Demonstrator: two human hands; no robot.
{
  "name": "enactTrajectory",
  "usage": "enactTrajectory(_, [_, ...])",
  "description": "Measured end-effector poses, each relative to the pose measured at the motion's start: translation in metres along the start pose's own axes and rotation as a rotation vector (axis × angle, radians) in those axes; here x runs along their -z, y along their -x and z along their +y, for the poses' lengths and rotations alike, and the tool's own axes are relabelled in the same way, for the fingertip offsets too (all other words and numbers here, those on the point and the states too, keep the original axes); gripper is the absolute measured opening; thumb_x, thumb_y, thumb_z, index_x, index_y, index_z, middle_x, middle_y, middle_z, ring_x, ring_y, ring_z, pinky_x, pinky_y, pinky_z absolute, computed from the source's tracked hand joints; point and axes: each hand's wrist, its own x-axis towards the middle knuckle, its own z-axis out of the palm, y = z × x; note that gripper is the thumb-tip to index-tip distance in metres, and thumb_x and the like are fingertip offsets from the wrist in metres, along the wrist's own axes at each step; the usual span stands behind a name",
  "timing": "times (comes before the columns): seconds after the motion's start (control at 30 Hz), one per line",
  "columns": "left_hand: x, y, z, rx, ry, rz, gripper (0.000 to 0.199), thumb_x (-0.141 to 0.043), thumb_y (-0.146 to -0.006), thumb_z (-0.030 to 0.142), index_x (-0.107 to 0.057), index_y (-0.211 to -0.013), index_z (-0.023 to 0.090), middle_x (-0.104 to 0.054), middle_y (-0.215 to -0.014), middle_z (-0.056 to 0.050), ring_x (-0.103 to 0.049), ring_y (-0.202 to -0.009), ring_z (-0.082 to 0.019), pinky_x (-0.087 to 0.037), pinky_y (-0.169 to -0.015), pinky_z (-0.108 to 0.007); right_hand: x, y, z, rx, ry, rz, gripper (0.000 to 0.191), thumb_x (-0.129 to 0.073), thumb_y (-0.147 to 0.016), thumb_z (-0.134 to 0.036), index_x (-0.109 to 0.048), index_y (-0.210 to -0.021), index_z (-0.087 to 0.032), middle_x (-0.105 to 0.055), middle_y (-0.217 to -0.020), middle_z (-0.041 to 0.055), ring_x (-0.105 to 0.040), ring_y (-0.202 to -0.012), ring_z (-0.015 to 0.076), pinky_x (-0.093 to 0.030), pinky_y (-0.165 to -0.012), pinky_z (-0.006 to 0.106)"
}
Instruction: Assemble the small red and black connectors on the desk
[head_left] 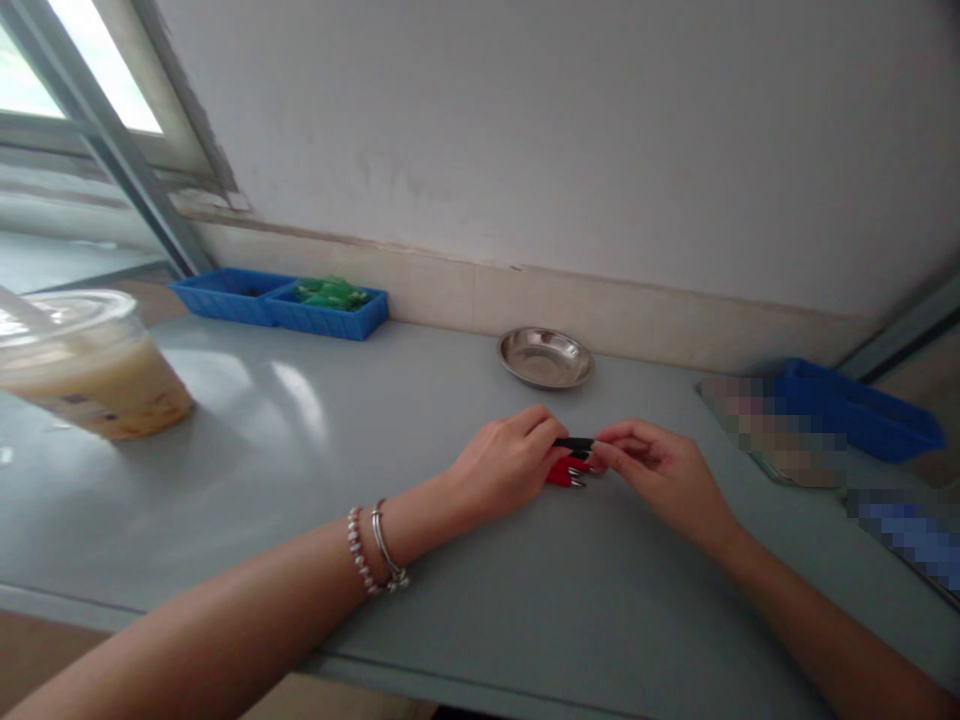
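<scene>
My left hand (514,462) rests low over the grey table, its fingers wrapped round several small red and black pieces with metal tips. The red pieces (561,471) stick out below its fingertips. A thin black piece (575,444) runs from the left fingers to my right hand (656,470), whose thumb and forefinger pinch its far end. Both hands are close together, fingertips nearly touching. The inner ends of the pieces are hidden under the left hand. Behind the hands is a round metal dish (546,358).
On the grey table (450,580), a plastic cup with a drink (112,385) stands at the left. Blue trays (330,322), one holding green pieces, sit by the wall. At the right are another blue tray (855,412) and two blurred flat objects (911,540).
</scene>
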Motion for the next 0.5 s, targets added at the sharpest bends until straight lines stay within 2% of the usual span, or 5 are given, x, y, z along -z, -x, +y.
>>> enactTrajectory(0.13, [0.0002,0.0004,0.0009,0.005,0.004,-0.009,0.014,-0.043,-0.084,0.02,-0.053,-0.091,0.013,-0.057,-0.087,-0.007,-0.057,-0.074,-0.015,-0.048,-0.066,-0.026,0.0025,0.001,-0.0023,0.052,0.171,-0.041,0.024,-0.045,-0.081,-0.038,-0.058,-0.073,-0.018,-0.065,-0.064,0.0022,-0.06,-0.061,0.0153,-0.044,-0.057,0.026])
enactTrajectory(0.27, [-0.0002,0.0004,0.0014,0.002,0.007,0.001,0.015,-0.042,-0.084,0.019,-0.053,-0.092,0.014,-0.057,-0.088,-0.007,-0.057,-0.076,-0.015,-0.048,-0.067,-0.026,0.0041,0.0029,-0.0049,0.118,0.371,-0.046,0.023,-0.048,-0.079,-0.039,-0.059,-0.079,-0.019,-0.065,-0.067,0.0018,-0.055,-0.055,0.014,-0.041,-0.053,0.025])
enactTrajectory(0.37, [-0.0001,0.0001,0.0017,0.0,0.008,0.008,0.016,-0.04,-0.085,0.02,-0.053,-0.093,0.014,-0.057,-0.088,-0.007,-0.057,-0.077,-0.015,-0.048,-0.068,-0.026,0.0047,0.0037,-0.0071,0.175,0.443,-0.03,0.02,-0.047,-0.08,-0.036,-0.058,-0.08,-0.02,-0.063,-0.067,0.0016,-0.054,-0.057,0.0137,-0.04,-0.055,0.024])
enactTrajectory(0.5, [0.0006,-0.0001,0.0018,-0.013,0.009,0.002,0.016,-0.041,-0.085,0.02,-0.053,-0.093,0.013,-0.057,-0.088,-0.007,-0.057,-0.076,-0.015,-0.048,-0.068,-0.025,0.0059,0.0027,-0.0089,0.203,0.497,-0.084,0.027,-0.04,-0.084,-0.036,-0.057,-0.072,-0.02,-0.06,-0.063,0.0006,-0.053,-0.058,0.0134,-0.039,-0.056,0.024])
